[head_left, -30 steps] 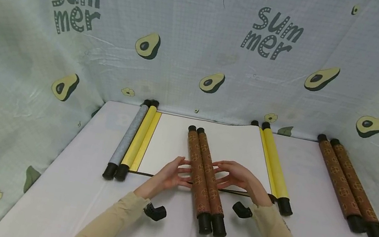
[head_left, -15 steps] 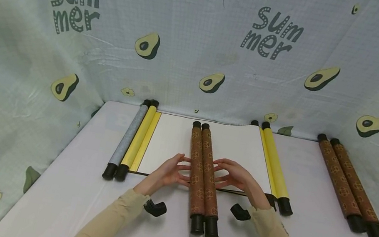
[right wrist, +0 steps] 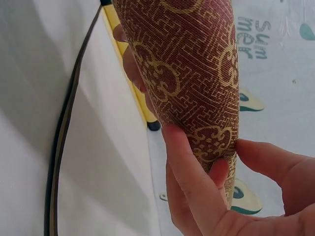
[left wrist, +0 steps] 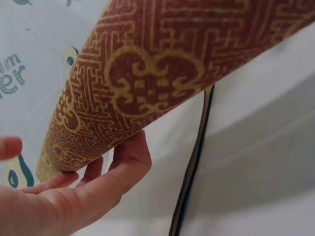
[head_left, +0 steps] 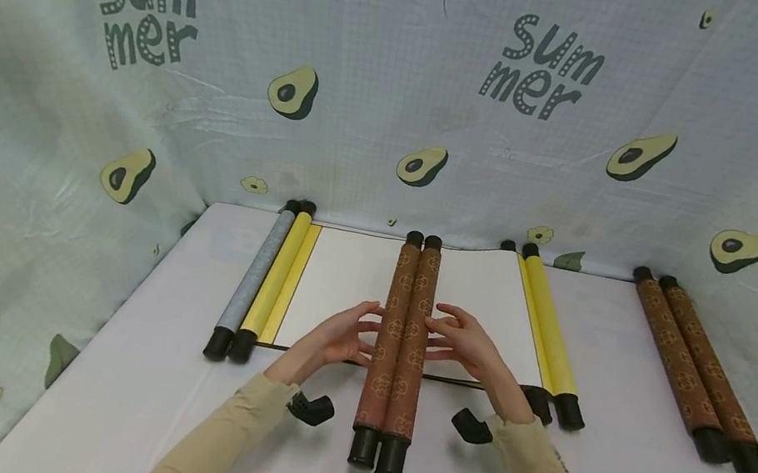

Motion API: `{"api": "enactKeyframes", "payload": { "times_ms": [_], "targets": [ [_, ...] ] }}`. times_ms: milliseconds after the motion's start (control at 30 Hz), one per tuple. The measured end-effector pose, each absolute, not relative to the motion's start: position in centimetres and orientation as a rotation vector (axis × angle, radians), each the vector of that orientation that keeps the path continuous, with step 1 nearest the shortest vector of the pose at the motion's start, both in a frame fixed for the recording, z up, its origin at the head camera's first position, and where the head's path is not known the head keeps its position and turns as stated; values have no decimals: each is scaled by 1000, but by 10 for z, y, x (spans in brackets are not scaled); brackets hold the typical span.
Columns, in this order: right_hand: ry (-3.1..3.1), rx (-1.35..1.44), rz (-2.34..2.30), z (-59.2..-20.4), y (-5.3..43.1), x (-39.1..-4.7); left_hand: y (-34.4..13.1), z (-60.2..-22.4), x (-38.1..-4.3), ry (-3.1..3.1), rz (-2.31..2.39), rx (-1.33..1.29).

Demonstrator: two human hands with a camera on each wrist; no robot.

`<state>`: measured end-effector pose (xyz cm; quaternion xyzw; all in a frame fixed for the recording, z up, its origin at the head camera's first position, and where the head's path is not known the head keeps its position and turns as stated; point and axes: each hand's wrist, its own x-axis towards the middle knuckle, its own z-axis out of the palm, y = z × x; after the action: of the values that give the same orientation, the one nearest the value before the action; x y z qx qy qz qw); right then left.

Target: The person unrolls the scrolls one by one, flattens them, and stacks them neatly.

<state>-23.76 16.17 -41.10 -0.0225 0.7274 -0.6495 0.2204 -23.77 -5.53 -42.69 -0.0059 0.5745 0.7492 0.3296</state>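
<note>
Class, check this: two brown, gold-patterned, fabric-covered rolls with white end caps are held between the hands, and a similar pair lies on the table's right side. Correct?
The end caps are black, not white, as the head view shows. The rolls are held between the left hand and right hand, and a similar pair lies on the right side of the table.

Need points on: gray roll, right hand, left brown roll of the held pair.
Gray roll [head_left: 254, 275]: head view, on the middle of its gray length.
Right hand [head_left: 470, 345]: head view, on the middle of the hand.
Left brown roll [head_left: 386, 348]: head view, on its patterned brown covering.
</note>
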Motion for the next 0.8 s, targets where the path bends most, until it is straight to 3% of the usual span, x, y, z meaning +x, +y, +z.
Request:
{"api": "enactKeyframes", "payload": {
  "times_ms": [433, 800],
  "targets": [
    [2020, -79, -1826, -409, 156, -235, -52, -418, -232, 1761, 1879, 114],
    [2135, -19, -1746, -407, 147, -234, -46, -414, -231, 1901, 1863, 53]
  ]
}}
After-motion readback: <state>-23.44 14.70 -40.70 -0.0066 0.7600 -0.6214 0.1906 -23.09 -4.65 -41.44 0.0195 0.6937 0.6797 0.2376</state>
